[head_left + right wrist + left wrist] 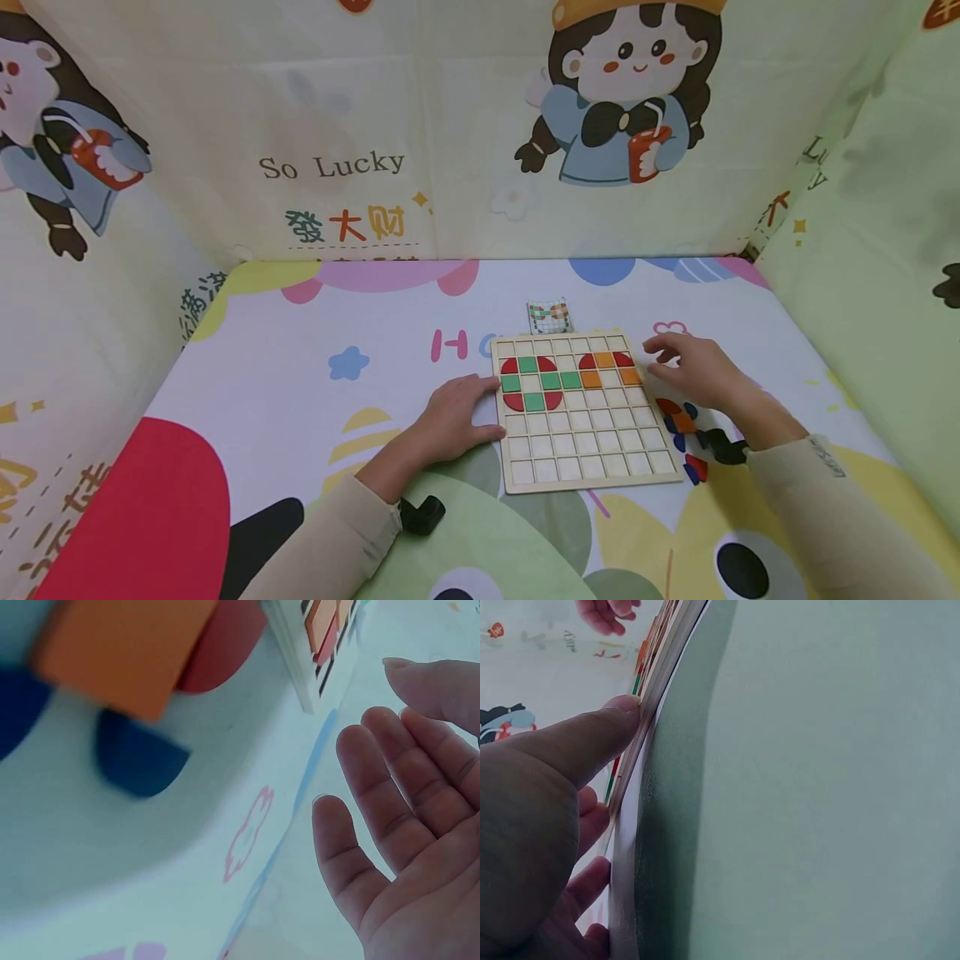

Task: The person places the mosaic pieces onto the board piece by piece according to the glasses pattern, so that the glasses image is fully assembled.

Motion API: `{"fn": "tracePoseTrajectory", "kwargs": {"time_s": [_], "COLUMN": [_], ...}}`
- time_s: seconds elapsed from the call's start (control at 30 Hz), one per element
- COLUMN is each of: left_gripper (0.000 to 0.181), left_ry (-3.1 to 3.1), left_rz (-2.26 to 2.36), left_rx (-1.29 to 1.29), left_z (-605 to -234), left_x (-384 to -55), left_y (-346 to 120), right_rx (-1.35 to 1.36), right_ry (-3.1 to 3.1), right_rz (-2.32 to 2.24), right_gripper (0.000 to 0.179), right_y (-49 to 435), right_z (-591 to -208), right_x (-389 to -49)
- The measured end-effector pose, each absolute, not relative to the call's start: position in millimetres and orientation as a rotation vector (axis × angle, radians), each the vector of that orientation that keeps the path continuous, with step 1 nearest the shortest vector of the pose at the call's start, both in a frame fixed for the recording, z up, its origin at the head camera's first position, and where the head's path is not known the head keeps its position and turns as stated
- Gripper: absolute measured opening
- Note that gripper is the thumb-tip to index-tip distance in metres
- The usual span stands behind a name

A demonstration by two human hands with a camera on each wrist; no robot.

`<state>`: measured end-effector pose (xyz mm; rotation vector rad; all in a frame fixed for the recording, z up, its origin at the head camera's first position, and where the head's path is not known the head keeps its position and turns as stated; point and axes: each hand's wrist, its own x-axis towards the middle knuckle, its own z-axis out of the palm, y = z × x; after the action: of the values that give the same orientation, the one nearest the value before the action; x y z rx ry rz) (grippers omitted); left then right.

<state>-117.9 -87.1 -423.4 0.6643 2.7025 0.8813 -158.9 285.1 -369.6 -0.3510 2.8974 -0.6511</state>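
A wooden grid board (592, 446) lies on the table. On its left part, green squares (533, 402) and red rounded pieces (513, 402) form a ring. A green square joins it to orange squares (604, 360) and red rounded pieces at the upper right. My left hand (453, 417) rests against the board's left edge, thumb and fingers spread along it. In the left wrist view the thumb (604, 731) touches the edge. My right hand (701, 367) hovers just off the board's upper right side, fingers loosely bent, nothing held.
Loose blue, red and orange pieces (682, 423) lie right of the board, partly below my right forearm. In the right wrist view an orange square (124, 652) and a blue rounded piece (139, 754) show close up. A small pattern card (550, 317) lies behind the board.
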Motion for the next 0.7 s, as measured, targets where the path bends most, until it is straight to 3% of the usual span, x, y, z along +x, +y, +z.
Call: {"fn": "tracePoseTrajectory", "kwargs": {"time_s": [0.7], "left_gripper": [0.071], "left_ry": [2.702], "left_rz": [0.904], "left_rx": [0.671], "left_z": [-424], "left_x": [-117], "left_y": [-87], "right_rx": [-0.270], "right_ry": [2.883], "right_rz": [-0.625], "right_gripper": [0.033], "right_y": [328], "right_z": [-380], "right_x": [-110]}}
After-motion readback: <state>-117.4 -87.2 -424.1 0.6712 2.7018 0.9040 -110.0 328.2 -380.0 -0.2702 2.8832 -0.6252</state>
